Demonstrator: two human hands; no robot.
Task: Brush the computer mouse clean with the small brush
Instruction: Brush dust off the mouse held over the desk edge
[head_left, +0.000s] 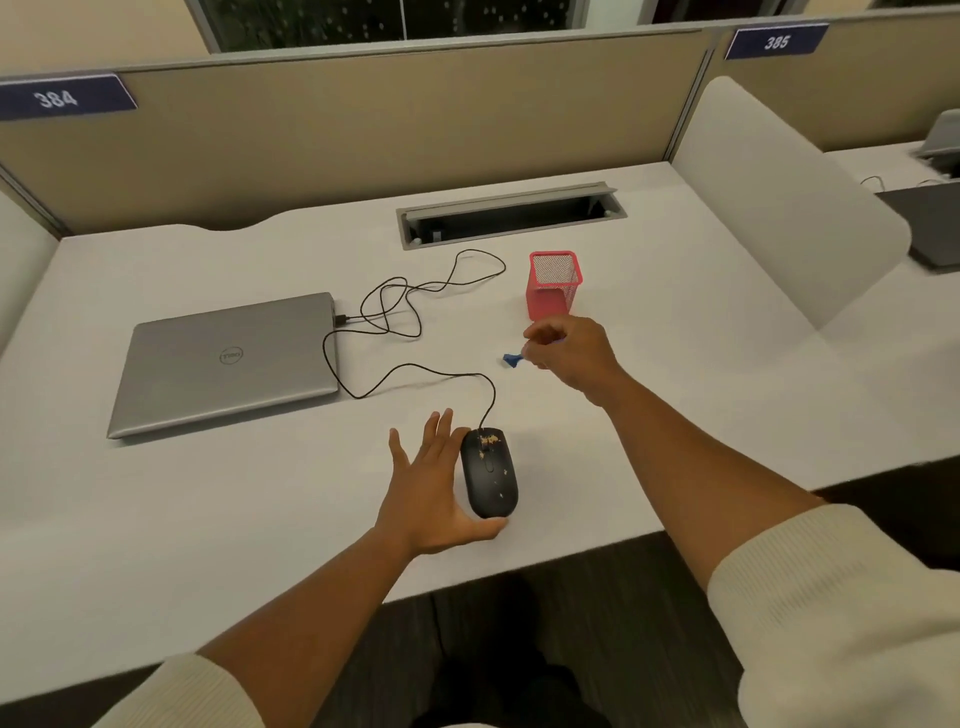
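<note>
A black wired computer mouse (490, 473) lies near the front edge of the white desk, with light brown crumbs on its buttons and back. My left hand (431, 488) rests against the mouse's left side, fingers straight and thumb under its rear. My right hand (569, 353), further back and to the right, holds a small blue brush (511, 359) with curled fingers; only the brush's blue tip shows to the left of the hand, and it is well away from the mouse.
A shut grey laptop (228, 364) lies at the left, with the mouse cable (395, 306) looping from it. A red mesh pen cup (555, 285) stands just behind my right hand. A cable slot (511, 214) sits at the back. Partition walls enclose the desk (156, 519).
</note>
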